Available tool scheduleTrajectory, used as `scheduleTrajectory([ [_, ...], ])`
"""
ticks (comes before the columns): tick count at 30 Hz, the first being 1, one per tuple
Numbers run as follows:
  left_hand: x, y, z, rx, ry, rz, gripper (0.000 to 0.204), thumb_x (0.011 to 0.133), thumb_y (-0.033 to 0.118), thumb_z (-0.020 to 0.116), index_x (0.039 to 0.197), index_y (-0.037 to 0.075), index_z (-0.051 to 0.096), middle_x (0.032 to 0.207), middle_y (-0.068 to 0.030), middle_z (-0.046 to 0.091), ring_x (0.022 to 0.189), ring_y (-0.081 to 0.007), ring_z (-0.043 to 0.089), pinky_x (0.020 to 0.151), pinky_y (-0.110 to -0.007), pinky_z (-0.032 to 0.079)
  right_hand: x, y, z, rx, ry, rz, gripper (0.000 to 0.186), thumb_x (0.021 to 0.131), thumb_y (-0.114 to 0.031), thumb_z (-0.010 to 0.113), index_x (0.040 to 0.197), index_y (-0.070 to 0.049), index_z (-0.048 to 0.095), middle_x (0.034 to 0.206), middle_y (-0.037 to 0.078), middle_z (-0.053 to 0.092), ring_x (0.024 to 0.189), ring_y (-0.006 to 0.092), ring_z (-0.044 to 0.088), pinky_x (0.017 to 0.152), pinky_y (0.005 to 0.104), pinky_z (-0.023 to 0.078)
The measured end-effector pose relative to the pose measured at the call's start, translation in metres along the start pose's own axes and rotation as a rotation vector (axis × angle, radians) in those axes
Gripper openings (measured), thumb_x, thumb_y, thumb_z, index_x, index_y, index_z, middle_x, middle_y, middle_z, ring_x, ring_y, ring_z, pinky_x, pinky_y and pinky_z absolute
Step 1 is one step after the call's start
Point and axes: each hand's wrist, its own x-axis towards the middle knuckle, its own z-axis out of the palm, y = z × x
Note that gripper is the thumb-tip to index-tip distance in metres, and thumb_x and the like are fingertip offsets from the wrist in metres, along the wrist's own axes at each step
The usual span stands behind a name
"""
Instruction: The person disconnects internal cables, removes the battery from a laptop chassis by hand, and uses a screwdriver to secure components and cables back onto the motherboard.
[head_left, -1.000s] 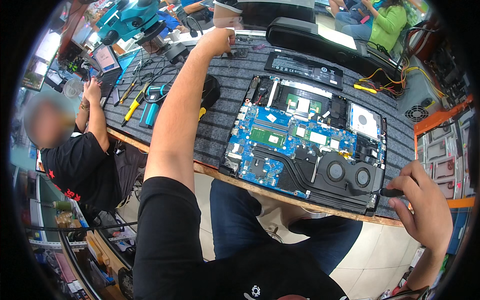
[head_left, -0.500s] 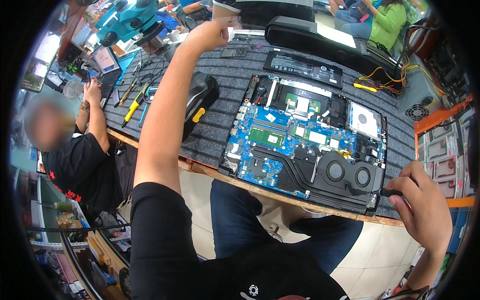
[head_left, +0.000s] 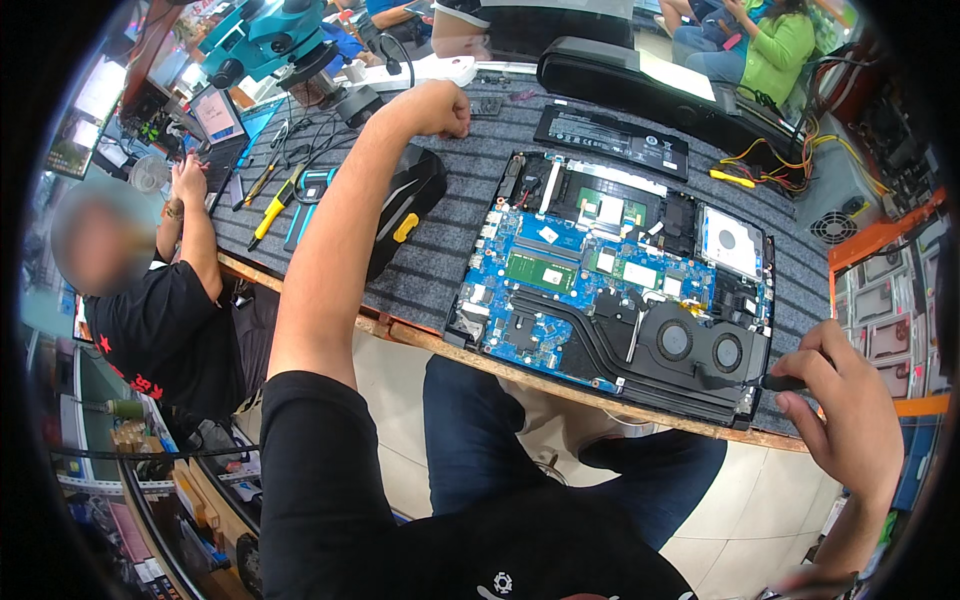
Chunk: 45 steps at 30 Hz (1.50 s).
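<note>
An opened laptop (head_left: 560, 335) lies on the striped mat with its blue circuit board, heat pipes and two cooling fans (head_left: 672, 340) exposed. At its right front corner, my right hand (head_left: 845, 400) is closed round the dark handle of a small black brush (head_left: 715, 382), whose bristles rest by the fans. My left hand (head_left: 437, 110) reaches over to the far side of the mat with its fingers closed. What it holds, if anything, is hidden. Beside that hand lies a small dark flat piece (head_left: 486, 106). A black laptop battery (head_left: 612, 140) sits behind the laptop.
A black tool case (head_left: 405, 215), a yellow-handled tool (head_left: 268, 215) and cables lie to the left, below a teal microscope (head_left: 275, 45). A long black speaker-like bar (head_left: 640, 75) edges the back. A yellow tool (head_left: 732, 178) lies back right. A co-worker (head_left: 165, 310) sits at left.
My left hand has come down and slightly nearer, from above the mat's far edge to low over the mat. My right hand and the brush have hardly moved.
</note>
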Motion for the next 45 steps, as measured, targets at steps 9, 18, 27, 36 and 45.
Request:
scheduleTrajectory([
  [9, 0.011, -0.013, -0.012, 0.163, 0.245, -0.044, 0.014, 0.083, 0.017, 0.073, 0.089, 0.004, 0.076, 0.078, -0.0086, 0.074, 0.067, -0.0189, 0.072, 0.068, -0.036, 0.057, 0.001, 0.001, 0.0, 0.02, 0.019, -0.006, 0.027, 0.081, -0.007, 0.075, 0.106, -0.006, 0.064, 0.099, 0.014, 0.054, 0.08, 0.0355, 0.062, 0.068, 0.0443, 0.047],
  [18, 0.023, -0.026, -0.005, 0.342, 0.184, -0.058, 0.015, 0.086, 0.022, 0.072, 0.088, 0.008, 0.077, 0.084, -0.01, 0.076, 0.08, -0.0252, 0.074, 0.073, -0.039, 0.057, 0.005, -0.001, 0.001, 0.018, 0.047, -0.006, 0.02, 0.085, -0.006, 0.072, 0.104, -0.006, 0.065, 0.096, 0.013, 0.055, 0.078, 0.0354, 0.062, 0.066, 0.0443, 0.047],
  [27, 0.009, 0.051, -0.061, 0.296, 0.662, 0.145, 0.026, 0.096, 0.027, 0.069, 0.112, 0.008, 0.075, 0.104, -0.0128, 0.077, 0.094, -0.0302, 0.073, 0.086, -0.041, 0.055, -0.009, 0.006, -0.02, -0.096, -0.015, 0.041, 0.017, 0.09, -0.015, 0.072, 0.102, -0.006, 0.064, 0.095, 0.014, 0.063, 0.081, 0.0362, 0.066, 0.067, 0.0445, 0.049],
  [36, -0.104, 0.181, 0.016, -0.09, 0.677, 0.442, 0.023, 0.094, 0.021, 0.073, 0.113, 0.009, 0.076, 0.103, -0.0014, 0.075, 0.085, -0.0104, 0.066, 0.066, -0.025, 0.046, -0.006, 0.014, -0.007, -0.076, -0.105, -0.057, 0.016, 0.099, -0.021, 0.064, 0.111, -0.01, 0.062, 0.087, 0.012, 0.066, 0.081, 0.035, 0.067, 0.068, 0.0442, 0.05],
  [45, -0.156, 0.275, 0.095, -0.329, 0.403, 0.688, 0.023, 0.081, 0.009, 0.081, 0.102, 0.003, 0.073, 0.095, -0.0115, 0.072, 0.086, -0.0296, 0.07, 0.076, -0.036, 0.054, -0.002, 0.008, -0.017, -0.26, -0.17, 0.041, 0.017, 0.096, -0.018, 0.067, 0.109, -0.009, 0.06, 0.09, 0.011, 0.065, 0.082, 0.0345, 0.065, 0.07, 0.0461, 0.049],
])
